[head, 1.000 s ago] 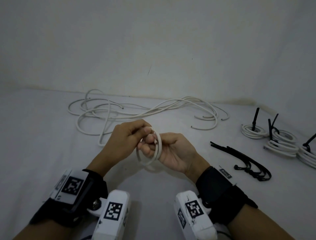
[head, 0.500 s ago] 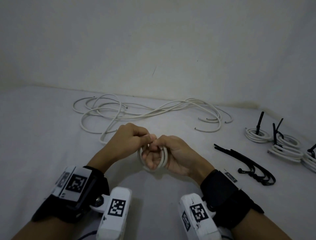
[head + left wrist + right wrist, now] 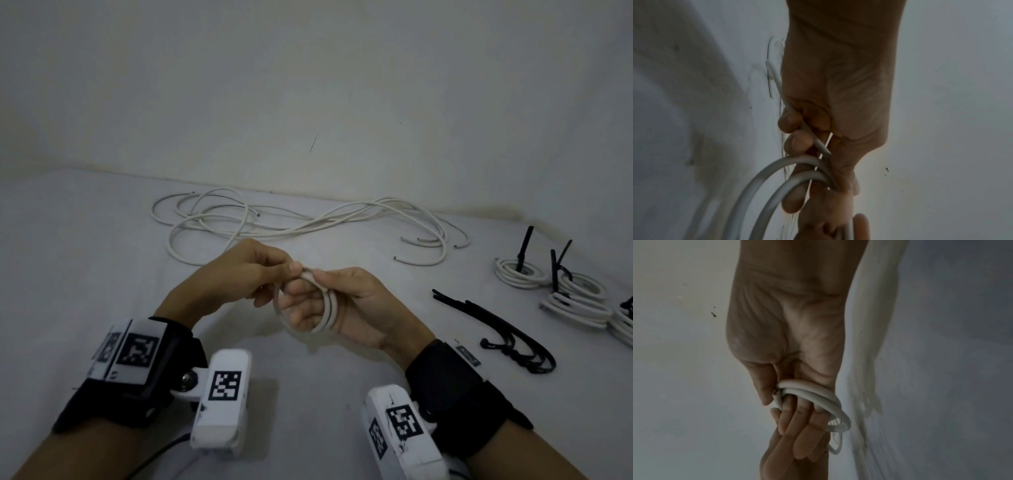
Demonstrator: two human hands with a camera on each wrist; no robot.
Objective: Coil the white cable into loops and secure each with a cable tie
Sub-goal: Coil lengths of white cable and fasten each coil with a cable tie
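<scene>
Both hands meet at frame centre above the white surface [image 3: 85,274]. Right hand [image 3: 346,305] grasps a small white cable coil [image 3: 325,308] of about three turns: fingers pass through the ring, thumb clamps its top. Right wrist view confirms it, the loops [image 3: 813,395] wrapped across the fingers [image 3: 797,418] with the cut end pinned under the thumb. Left hand [image 3: 236,274] pinches the coil's top beside the right thumb; in the left wrist view its fingers [image 3: 795,142] curl over a short cable stub [image 3: 818,142], with two loop arcs [image 3: 777,178] sweeping below. Loose white cable lengths [image 3: 291,226] lie tangled at 12 o'clock from the hands, near the wall. Black cable ties [image 3: 496,329] lie bundled at 3 o'clock, apart from the hands. Finished coils [image 3: 565,294], each with a black tie tail standing up, cluster at 2 to 3 o'clock by the right edge.
</scene>
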